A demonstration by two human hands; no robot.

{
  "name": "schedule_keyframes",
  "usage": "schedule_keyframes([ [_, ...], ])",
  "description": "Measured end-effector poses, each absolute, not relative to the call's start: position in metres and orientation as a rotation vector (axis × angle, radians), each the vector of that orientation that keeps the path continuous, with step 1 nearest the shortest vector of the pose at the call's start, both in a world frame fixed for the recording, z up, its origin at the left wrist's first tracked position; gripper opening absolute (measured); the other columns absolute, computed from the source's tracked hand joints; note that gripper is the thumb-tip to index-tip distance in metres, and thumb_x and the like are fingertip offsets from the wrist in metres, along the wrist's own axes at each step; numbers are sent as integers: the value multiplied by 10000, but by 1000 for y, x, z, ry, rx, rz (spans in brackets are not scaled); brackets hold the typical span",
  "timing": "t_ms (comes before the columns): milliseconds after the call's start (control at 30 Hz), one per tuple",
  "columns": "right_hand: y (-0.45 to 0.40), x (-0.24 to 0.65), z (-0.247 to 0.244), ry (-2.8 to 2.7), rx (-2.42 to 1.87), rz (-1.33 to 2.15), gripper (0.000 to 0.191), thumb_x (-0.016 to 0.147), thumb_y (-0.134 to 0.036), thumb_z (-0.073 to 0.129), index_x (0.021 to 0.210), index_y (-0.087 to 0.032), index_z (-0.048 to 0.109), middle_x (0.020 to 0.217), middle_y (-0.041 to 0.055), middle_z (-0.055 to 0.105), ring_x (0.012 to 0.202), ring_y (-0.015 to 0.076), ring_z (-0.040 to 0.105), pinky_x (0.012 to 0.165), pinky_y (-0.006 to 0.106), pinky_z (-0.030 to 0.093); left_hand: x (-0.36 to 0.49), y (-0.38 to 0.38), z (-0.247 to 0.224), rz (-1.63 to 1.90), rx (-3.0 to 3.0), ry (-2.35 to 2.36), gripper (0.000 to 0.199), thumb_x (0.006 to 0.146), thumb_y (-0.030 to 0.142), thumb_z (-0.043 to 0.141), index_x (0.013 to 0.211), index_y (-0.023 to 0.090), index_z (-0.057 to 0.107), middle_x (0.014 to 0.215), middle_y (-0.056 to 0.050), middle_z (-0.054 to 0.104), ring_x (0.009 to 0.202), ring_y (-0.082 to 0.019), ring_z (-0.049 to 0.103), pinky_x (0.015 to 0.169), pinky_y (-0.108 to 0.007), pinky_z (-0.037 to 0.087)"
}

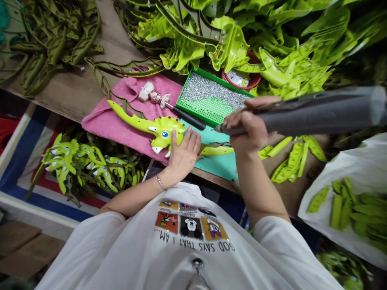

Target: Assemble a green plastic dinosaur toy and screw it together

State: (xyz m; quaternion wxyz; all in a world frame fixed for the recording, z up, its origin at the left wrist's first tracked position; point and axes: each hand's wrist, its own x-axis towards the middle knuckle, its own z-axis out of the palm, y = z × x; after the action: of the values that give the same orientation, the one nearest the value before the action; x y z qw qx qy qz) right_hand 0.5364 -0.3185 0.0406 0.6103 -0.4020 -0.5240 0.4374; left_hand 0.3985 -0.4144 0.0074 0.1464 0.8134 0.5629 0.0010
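A lime-green plastic toy shaped like a horned dinosaur head (165, 135), with a blue eye and a long curved limb, lies on the work surface. My left hand (185, 155) rests flat on its right side, fingers stretched out. Another green limb (216, 150) extends to the right of that hand. Closed around the front of a dark electric screwdriver (314, 112) is my right hand (250, 125); its tip points left, above a teal mat (213, 167) and apart from the toy. A black-handled tool with a cloth-wrapped head (187, 116) lies behind the toy.
A green tray (189, 105) of small screws and a red basket (256, 82) sit behind. Piled green parts (290, 36) and dark olive parts (60, 36) cover the back. A pink towel (99, 114) lies left; a bin (18, 177) holds finished-looking heads, a white sack (320, 193) loose pieces.
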Motion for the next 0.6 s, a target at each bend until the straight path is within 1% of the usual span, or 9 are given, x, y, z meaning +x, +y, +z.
schedule_keyframes([
  [100,-348,536,45,-1204,-822,950,224,760,-433,743,866,-281,617,490,-72,521,384,140,490,431,305,450,398,-414,4,-10,2345,1610,620,1033,382,474,1560,91,323,1623,-185,328,1552,-338,221,1215,-734,164],
  [167,-358,534,42,-1208,-808,958,186,770,-407,741,850,-280,631,492,-69,541,382,141,499,424,301,452,396,-415,4,-19,2350,1600,614,1043,390,442,1563,89,314,1623,-185,328,1555,-329,218,1215,-734,169],
  [267,-363,532,36,-1192,-798,978,175,780,-394,741,859,-281,635,495,-74,547,379,137,496,428,298,461,395,-415,6,-10,2360,1605,605,1046,392,426,1566,103,319,1614,-182,352,1557,-321,215,1223,-729,153],
  [433,-359,536,23,-1243,-741,1094,146,806,-307,735,864,-281,604,553,-72,584,428,143,559,448,299,489,395,-414,5,14,2352,1582,619,1035,376,454,1562,83,317,1598,-205,375,1552,-332,224,1224,-726,142],
  [533,-354,541,16,-1382,-620,1206,167,794,-272,756,833,-274,594,577,-70,603,452,138,572,459,293,489,395,-413,4,20,2336,1577,606,1043,370,425,1567,87,311,1604,-206,363,1554,-324,221,1237,-703,119],
  [600,-348,544,14,-1473,-580,1296,217,771,-303,788,785,-252,577,575,-65,598,458,131,566,463,289,486,395,-413,3,22,2335,1583,603,1044,379,421,1569,101,314,1606,-197,364,1556,-316,220,1246,-690,100],
])
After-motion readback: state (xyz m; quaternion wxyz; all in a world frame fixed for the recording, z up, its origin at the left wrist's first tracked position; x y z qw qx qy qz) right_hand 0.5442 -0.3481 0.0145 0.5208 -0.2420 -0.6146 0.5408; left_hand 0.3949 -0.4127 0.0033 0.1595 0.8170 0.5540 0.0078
